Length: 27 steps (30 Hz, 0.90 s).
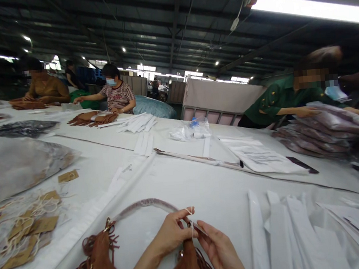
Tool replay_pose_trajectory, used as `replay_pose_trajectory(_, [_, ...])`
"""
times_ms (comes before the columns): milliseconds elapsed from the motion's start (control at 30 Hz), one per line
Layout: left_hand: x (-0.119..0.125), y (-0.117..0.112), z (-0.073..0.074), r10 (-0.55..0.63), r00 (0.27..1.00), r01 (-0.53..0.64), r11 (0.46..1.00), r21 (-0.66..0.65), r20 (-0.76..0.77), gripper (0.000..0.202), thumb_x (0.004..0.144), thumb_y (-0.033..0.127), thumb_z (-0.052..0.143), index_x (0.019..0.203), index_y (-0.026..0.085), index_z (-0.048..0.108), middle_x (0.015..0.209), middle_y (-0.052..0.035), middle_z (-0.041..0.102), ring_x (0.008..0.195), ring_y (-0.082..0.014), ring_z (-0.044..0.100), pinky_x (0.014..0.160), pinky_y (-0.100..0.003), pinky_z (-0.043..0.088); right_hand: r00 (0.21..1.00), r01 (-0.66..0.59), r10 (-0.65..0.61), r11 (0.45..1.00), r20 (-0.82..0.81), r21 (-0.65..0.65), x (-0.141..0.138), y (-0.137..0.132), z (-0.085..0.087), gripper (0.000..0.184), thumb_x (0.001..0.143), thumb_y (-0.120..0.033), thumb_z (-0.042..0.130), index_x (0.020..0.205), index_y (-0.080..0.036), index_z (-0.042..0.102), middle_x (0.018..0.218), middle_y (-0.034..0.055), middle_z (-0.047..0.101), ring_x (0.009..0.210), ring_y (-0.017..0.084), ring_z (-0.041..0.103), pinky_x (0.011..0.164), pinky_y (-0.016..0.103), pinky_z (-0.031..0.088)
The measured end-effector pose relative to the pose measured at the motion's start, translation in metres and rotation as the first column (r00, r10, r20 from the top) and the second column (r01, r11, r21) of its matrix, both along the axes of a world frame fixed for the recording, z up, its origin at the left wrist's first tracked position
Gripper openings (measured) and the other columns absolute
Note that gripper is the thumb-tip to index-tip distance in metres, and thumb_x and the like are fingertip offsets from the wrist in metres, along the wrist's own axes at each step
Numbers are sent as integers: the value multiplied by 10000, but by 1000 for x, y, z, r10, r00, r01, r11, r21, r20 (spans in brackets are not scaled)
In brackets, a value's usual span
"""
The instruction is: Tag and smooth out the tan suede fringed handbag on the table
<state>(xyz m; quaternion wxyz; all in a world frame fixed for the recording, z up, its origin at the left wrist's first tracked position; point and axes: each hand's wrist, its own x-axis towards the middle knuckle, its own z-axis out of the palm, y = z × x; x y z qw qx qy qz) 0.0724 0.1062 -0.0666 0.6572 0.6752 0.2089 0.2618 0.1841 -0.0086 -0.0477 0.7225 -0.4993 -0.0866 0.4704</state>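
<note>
A brown suede fringed handbag (98,261) lies at the near table edge, its handle (141,205) wrapped in clear plastic and arching up. My left hand (171,232) pinches a white string (190,216) above the bag's right end. My right hand (218,247) holds the same string, and a tag edge shows just beside it. Both hands meet over the bag's hardware.
Brown paper tags with strings (22,229) lie at left beside plastic bags (20,163). White paper strips (283,234) spread at right. A sheet of paper (262,159) and pen lie farther off. Three people work across the white table (202,190); one handles stacked bagged goods (319,132).
</note>
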Motion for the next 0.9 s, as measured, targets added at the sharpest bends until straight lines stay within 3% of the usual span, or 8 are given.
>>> replay_pose_trajectory(100, [-2, -4, 8, 36, 999, -24, 966, 256, -40, 559, 624, 214, 780, 1169, 234, 661, 1070, -46, 669, 950, -214, 551, 887, -324, 428, 999, 7, -7, 1000, 48, 10, -8, 6, -3, 398, 519, -370, 891, 813, -144, 746, 909, 71, 738, 844, 171, 659, 786, 237, 537])
replay_pose_trajectory(233, [-2, -11, 16, 46, 998, -16, 854, 519, -46, 431, 696, 186, 725, 1122, 217, 672, 1022, -61, 680, 949, -235, 529, 881, -350, 430, 996, -64, 63, 998, 57, 28, -15, 9, -7, 414, 599, -397, 843, 909, -144, 736, 944, 83, 737, 836, 185, 662, 761, 264, 536])
replay_pose_trajectory(433, [4, -7, 26, 72, 991, 32, 692, 721, -113, 401, 878, 154, 476, 1270, 171, 560, 863, -82, 695, 827, -236, 547, 777, -338, 424, 987, 23, -14, 998, 158, -56, -24, 7, -4, 552, 705, -647, 670, 1015, -191, 656, 991, 81, 721, 900, 245, 670, 788, 372, 541])
replay_pose_trajectory(567, [7, 2, 32, -53, 982, 177, 596, 783, -181, 218, 835, 140, 517, 967, 207, 677, 729, -53, 673, 698, -211, 555, 692, -299, 398, 857, 47, 61, 980, 512, -196, -18, 5, -4, 594, 673, -674, 669, 992, -173, 663, 657, 13, 671, 634, 204, 627, 637, 322, 505])
replay_pose_trajectory(667, [6, 12, 34, -59, 984, 158, 713, 683, -166, 191, 820, 143, 514, 776, 207, 689, 733, -39, 693, 704, -189, 585, 687, -278, 396, 726, 119, 119, 948, 677, -294, -4, 1, -12, 552, 684, -688, 632, 812, -155, 693, 475, -18, 551, 515, 183, 552, 560, 308, 453])
replay_pose_trajectory(767, [6, 24, 38, 117, 985, -51, 894, 445, -123, 165, 790, 180, 529, 741, 191, 687, 701, -14, 688, 658, -161, 589, 634, -253, 399, 766, 215, 10, 938, 643, -271, 6, -2, -22, 584, 683, -677, 624, 906, -141, 688, 733, 66, 692, 739, 232, 644, 680, 328, 505])
replay_pose_trajectory(833, [11, 29, 46, 212, 973, -173, 932, 318, -92, 138, 768, 204, 544, 733, 183, 676, 672, 0, 670, 637, -150, 578, 616, -244, 405, 760, 282, -58, 926, 647, -249, 8, -4, -22, 664, 643, -652, 671, 1065, -140, 649, 994, 119, 699, 920, 258, 640, 756, 336, 517])
replay_pose_trajectory(900, [20, 30, 59, 170, 985, -152, 946, 285, -41, 120, 757, 218, 559, 738, 180, 672, 675, 6, 664, 650, -144, 577, 624, -237, 416, 720, 274, -39, 933, 693, -232, 4, -4, -14, 745, 627, -614, 710, 1199, -155, 578, 1050, 115, 685, 919, 246, 636, 752, 333, 520])
